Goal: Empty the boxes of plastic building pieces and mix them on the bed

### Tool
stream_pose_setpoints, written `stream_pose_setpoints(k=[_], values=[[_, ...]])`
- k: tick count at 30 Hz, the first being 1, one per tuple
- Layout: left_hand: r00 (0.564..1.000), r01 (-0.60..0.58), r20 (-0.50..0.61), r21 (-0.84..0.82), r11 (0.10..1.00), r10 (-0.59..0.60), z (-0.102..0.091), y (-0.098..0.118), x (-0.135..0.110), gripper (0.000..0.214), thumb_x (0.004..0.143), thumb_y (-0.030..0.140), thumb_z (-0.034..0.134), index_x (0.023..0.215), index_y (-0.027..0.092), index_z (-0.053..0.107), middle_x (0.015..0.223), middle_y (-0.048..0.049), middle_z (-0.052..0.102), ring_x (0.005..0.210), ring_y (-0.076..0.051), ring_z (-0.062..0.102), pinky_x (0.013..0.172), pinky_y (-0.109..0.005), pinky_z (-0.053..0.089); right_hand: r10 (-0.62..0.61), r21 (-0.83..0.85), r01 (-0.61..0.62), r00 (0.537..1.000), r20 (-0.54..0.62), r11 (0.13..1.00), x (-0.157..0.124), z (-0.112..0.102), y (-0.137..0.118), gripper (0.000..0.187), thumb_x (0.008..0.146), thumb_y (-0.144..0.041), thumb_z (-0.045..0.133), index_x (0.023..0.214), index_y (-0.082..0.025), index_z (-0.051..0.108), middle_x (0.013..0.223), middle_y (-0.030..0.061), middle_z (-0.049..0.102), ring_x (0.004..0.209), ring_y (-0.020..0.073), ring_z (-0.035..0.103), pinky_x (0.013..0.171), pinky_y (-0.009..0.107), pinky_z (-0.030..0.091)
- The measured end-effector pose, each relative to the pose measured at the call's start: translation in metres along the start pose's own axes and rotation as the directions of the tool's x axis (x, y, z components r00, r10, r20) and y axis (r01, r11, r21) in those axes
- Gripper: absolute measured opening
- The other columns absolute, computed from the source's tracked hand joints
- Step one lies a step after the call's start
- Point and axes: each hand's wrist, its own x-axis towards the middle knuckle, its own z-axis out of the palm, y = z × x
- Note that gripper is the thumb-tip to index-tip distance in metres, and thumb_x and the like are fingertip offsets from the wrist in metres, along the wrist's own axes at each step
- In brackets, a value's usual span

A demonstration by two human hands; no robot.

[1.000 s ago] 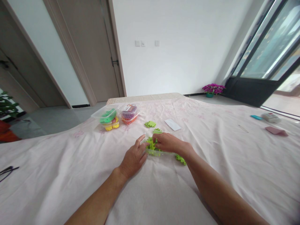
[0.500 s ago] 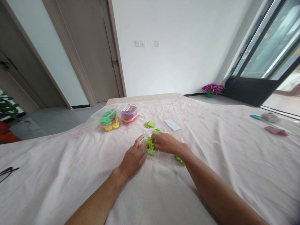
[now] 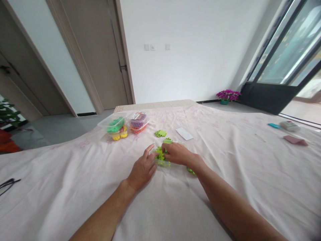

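A clear plastic box (image 3: pixel 164 164) holding several lime-green toothed gear pieces (image 3: pixel 160 153) sits in front of me on the bed cloth. My left hand (image 3: pixel 143 167) grips the box's left end, with the thumb and fingers along its rim. Reaching in from the right, my right hand (image 3: pixel 177 153) has its fingers bent down and closed among the gears. Its fingertips are partly hidden, but they appear to hold a green gear. One loose green gear (image 3: pixel 160 133) lies just beyond the box; another green piece (image 3: pixel 191 171) shows beside my right wrist.
Clear tubs with green and yellow pieces (image 3: pixel 116 127) and purple and orange pieces (image 3: pixel 137 122) stand at the back left. A white card (image 3: pixel 184 133) lies beyond my right hand. Far right are a pink cloth (image 3: pixel 295 140) and a white packet (image 3: pixel 289 126). Black cord (image 3: pixel 8 183) lies left.
Hardly anything differs. My right hand has shifted very slightly left among the gears; my left hand stays on the box.
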Motion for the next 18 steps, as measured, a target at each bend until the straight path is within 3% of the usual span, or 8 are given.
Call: stream_pose_setpoints(k=[18], values=[[1.000, -0.003, -0.001, -0.007, 1.000, 0.003, 0.0002, -0.0002, 0.0000, 0.039, 0.087, 0.014, 0.051, 0.125, 0.023, 0.048, 0.156, -0.0101, 0.025, 0.131, -0.024, 0.049, 0.102, -0.041, 0.050, 0.005, 0.017, -0.006, 1.000, 0.019, 1.000, 0.0013, 0.0007, 0.0012, 0.022, 0.086, -0.023, 0.051, 0.105, -0.020, 0.063, 0.094, 0.0073, 0.070, 0.086, 0.0201, 0.063, 0.066, 0.026, 0.033]])
